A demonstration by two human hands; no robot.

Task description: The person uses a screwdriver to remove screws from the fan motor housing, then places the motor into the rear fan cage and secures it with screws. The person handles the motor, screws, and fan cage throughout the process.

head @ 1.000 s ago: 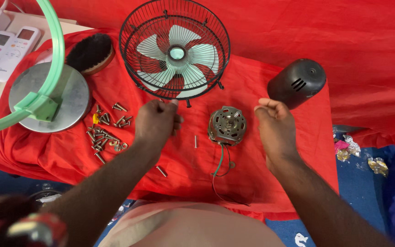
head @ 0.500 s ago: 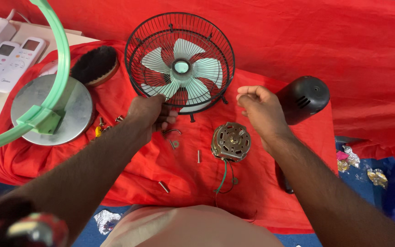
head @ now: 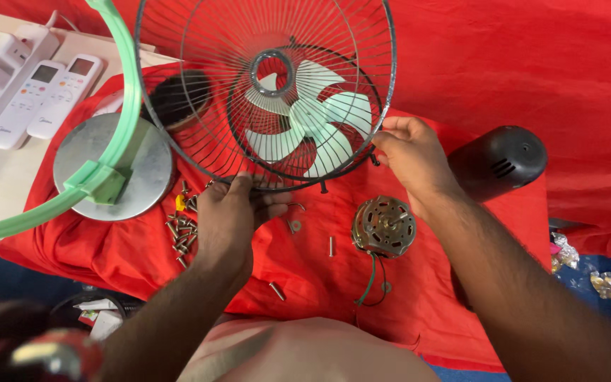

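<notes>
Front grille: a round black wire fan guard (head: 199,92) is held lifted and tilted above the rear grille and pale blades (head: 305,127), at the 12 o'clock side of the red cloth (head: 503,64).
Left hand (head: 228,219): clenched on the guard's rim at its 6 o'clock edge.
Right hand (head: 411,152): fingers are closed on the rim at about 4 o'clock.
Handling: the guard is judged light but springy; thin wires may bend, so the stiffer outer rim is best gripped at two well-separated points.
Motor (head: 383,226): lies at 4 o'clock of the guard, wires trailing.
Screws (head: 182,230): are scattered at 7 o'clock.
Green ring (head: 118,92) and metal base (head: 111,166): are seen at 9 o'clock.
Black motor cover (head: 500,163): rests at 3 o'clock.
Remotes (head: 44,95): lie on the table at 10 o'clock.
</notes>
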